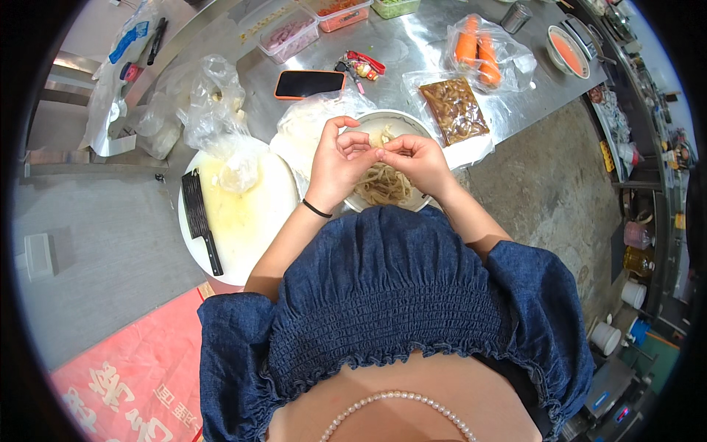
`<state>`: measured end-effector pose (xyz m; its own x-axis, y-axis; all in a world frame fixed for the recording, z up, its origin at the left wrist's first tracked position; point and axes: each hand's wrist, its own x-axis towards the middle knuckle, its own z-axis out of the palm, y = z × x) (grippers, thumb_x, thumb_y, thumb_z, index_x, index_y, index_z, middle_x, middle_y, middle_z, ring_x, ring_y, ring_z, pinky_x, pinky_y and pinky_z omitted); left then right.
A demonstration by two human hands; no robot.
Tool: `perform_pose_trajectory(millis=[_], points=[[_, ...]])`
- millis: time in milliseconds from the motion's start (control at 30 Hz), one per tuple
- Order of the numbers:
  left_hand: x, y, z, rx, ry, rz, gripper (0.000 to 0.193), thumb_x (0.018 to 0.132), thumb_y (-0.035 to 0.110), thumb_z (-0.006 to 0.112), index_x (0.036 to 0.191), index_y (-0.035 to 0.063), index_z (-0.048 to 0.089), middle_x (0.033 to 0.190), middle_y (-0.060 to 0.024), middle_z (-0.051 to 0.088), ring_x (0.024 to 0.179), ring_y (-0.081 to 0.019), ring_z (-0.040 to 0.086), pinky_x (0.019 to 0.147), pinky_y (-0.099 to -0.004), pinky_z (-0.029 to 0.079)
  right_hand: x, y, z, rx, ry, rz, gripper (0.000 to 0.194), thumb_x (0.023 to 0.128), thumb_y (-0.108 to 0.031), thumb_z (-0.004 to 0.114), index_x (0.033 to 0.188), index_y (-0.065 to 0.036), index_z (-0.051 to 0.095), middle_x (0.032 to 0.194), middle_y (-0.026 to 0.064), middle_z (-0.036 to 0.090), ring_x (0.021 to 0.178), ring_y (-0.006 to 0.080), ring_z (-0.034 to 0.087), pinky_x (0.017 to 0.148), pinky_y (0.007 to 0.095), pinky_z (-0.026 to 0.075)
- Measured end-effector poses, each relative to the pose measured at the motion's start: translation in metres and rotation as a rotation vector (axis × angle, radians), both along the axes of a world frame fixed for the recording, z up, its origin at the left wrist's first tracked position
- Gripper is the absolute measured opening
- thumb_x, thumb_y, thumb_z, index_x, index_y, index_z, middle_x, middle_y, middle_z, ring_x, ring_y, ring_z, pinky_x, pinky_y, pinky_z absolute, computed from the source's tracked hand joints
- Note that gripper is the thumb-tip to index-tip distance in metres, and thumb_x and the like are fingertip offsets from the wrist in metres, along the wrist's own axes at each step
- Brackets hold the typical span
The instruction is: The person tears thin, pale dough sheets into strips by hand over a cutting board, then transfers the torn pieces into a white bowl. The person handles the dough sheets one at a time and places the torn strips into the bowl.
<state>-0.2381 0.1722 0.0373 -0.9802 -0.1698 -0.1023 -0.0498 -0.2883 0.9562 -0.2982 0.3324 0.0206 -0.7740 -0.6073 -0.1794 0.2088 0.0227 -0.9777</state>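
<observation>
My left hand point(339, 166) and my right hand point(420, 164) meet over a white bowl point(411, 122), thumbs and fingertips together. Between them they pinch a pale, torn piece of what looks like mushroom point(381, 136); the fingers partly cover it. Beneath the hands, a heap of thin greyish-brown shreds point(385, 187) lies in the bowl. Just left of the bowl is a crumpled clear plastic bag point(309, 119). To its right, a sealed pack of brown food in sauce point(455, 110) rests on white plastic.
On the round cutting board point(265, 221) lie a black cleaver point(198, 207) and part of a clear bag point(212, 110). Farther back on the steel table point(386, 44) are a phone point(309, 84), keys point(362, 66), bagged carrots point(478, 52), tubs of cut vegetables point(290, 38) and a bowl of orange liquid point(568, 52).
</observation>
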Motion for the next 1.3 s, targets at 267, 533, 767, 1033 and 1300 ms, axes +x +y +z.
perform_pose_trajectory(millis=[267,533,767,1033,1300], points=[[0.002,0.008,-0.005,-0.128,0.087,0.068,0.041,0.079,-0.007,0.063,0.108,0.0035,0.037,0.086,-0.0080,0.059,0.076,-0.0095,0.059,0.067,-0.0202,0.048,0.000,0.000,-0.009,0.066,0.339,-0.029,0.016,0.081,-0.014,0.069,0.087,0.001,0.066,0.086,0.0020,0.064,0.078,0.0059,0.057,0.068,0.0196,0.045],[0.001,0.005,-0.017,-0.097,0.057,0.084,0.038,0.079,-0.007,0.062,0.107,0.0049,0.039,0.085,-0.0067,0.059,0.076,-0.0088,0.057,0.066,-0.0198,0.047,0.008,0.003,-0.009,-0.141,-0.169,-0.005,0.018,0.084,-0.012,0.066,0.096,0.001,0.065,0.089,0.0018,0.064,0.079,0.0054,0.056,0.072,0.0186,0.044],[-0.001,-0.028,-0.032,-0.093,-0.031,0.233,0.041,0.077,-0.008,0.064,0.107,0.0057,0.039,0.088,-0.0084,0.060,0.079,-0.0113,0.059,0.070,-0.0221,0.049,0.001,0.027,-0.012,-0.310,-0.340,-0.115,0.019,0.083,-0.009,0.066,0.098,0.002,0.064,0.087,0.0039,0.066,0.078,0.0081,0.058,0.073,0.0211,0.045],[0.014,-0.081,-0.029,-0.101,-0.010,0.471,0.031,0.079,-0.006,0.064,0.103,0.0038,0.047,0.088,-0.0079,0.061,0.081,-0.0124,0.059,0.073,-0.0248,0.051,-0.015,0.063,-0.023,-0.453,-0.469,-0.225,0.013,0.084,-0.010,0.064,0.094,-0.002,0.064,0.083,0.0043,0.065,0.072,0.0105,0.060,0.065,0.0204,0.048],[0.018,-0.059,-0.006,-0.203,0.020,0.167,0.014,0.088,0.003,0.057,0.101,-0.0014,0.059,0.092,-0.0075,0.064,0.087,-0.0125,0.062,0.075,-0.0225,0.047,-0.024,0.055,-0.015,-0.171,-0.375,-0.216,0.024,0.084,-0.009,0.063,0.108,-0.005,0.064,0.089,-0.0018,0.064,0.073,0.0036,0.055,0.061,0.0174,0.042]])
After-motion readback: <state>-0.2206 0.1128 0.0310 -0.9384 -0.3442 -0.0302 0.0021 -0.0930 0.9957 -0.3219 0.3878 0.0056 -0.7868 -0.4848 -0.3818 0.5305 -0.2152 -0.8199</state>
